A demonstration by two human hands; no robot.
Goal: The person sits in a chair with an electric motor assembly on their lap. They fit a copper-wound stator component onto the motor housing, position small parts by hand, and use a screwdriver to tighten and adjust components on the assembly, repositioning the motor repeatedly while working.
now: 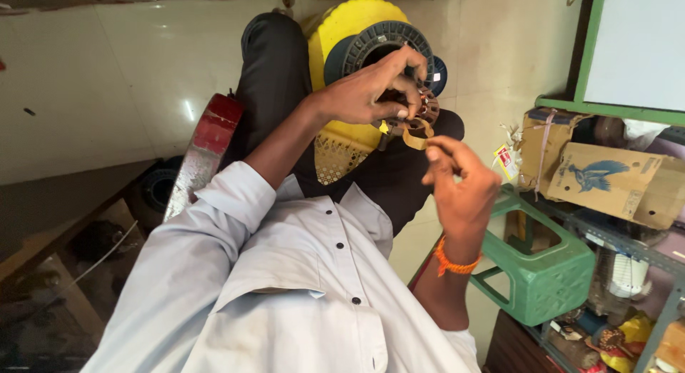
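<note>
On the right, a brown corrugated cardboard box with a blue bird-like print (617, 182) lies tilted on the metal shelf (628, 244). Just beside it, to its left, stands a smaller brown cardboard box tied with pale string (539, 150). A small white-and-red paper label with a yellow edge (504, 161) hangs near that box's left side. Above them rises a large white board in a green frame (635, 48).

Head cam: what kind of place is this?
Probably a small motor-rewinding or electrical repair shop. The left hand holds a copper-wound motor core while the right hand pulls a strip of tan tape. A cluttered metal shelf holds cardboard boxes and parts.
</note>
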